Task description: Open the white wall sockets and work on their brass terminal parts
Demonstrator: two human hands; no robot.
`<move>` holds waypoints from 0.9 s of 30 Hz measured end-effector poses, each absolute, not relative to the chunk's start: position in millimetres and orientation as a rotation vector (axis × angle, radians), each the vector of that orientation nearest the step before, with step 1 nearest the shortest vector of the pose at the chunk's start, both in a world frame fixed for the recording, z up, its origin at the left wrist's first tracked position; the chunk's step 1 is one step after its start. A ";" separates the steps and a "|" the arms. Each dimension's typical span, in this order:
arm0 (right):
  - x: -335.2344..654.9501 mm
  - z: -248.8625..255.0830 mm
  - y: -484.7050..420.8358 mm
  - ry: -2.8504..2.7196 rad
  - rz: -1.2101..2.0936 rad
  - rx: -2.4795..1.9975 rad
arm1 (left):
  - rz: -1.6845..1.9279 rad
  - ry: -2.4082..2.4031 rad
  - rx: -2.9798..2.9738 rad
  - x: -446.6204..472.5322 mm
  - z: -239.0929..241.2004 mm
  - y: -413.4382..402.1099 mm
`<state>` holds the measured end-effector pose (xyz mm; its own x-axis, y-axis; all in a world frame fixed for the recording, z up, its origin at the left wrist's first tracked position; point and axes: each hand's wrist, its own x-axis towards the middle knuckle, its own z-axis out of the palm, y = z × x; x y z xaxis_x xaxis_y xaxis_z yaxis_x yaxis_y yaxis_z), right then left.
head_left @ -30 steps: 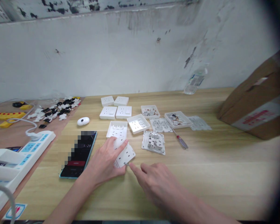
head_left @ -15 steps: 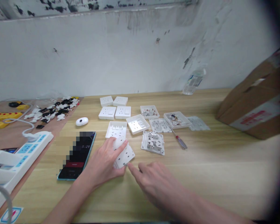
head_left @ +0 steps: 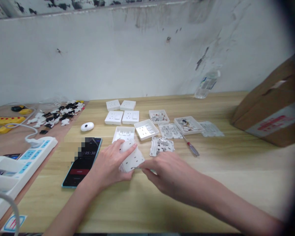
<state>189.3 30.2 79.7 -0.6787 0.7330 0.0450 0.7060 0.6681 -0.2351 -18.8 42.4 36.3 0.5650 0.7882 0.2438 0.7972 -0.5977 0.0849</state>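
Note:
My left hand [head_left: 112, 161] is closed around a white wall socket [head_left: 133, 158] with small slots, held tilted above the table. At the socket's lower right corner, my right hand [head_left: 163, 168] pinches a thin metal tool [head_left: 136, 168] whose tip touches the socket's face; the rest is hidden by the fingers. Behind my left hand lies an upturned white socket cover [head_left: 123, 132], with a second cover [head_left: 146, 129] to its right. An opened socket base [head_left: 159, 144] with metal contacts lies just beyond my right hand, which partly covers it.
Several assembled sockets [head_left: 114, 117] stand at the back. Small parts fill a tray [head_left: 159, 111] and another tray [head_left: 186, 132], near a screwdriver [head_left: 193, 149]. A phone [head_left: 85, 165], a power strip [head_left: 43, 154] and an earbud case [head_left: 87, 126] are left; a cardboard box [head_left: 260, 114] and bottle [head_left: 206, 86] right.
My right hand has moved up and turned, now covering part of the opened base. The held socket has shifted slightly up, still in my left hand. The camera view has shifted a little.

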 end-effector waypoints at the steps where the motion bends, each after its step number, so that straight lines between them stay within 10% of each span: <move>1: 195.1 81.1 29.7 -2.706 0.325 -1.202 | -0.437 -1.418 -2.760 -21.1 36.1 43.0; 10: 231.0 45.8 24.4 -2.414 0.300 -1.202 | -0.847 -1.767 -2.800 -32.2 40.2 45.9; 19: 243.2 22.8 16.5 -2.664 0.258 -1.082 | -2.082 -2.033 -2.829 -38.2 39.9 50.8; 27: 269.9 17.3 13.1 -2.696 0.005 -1.085 | -2.074 -1.894 -3.134 -24.9 41.0 39.0</move>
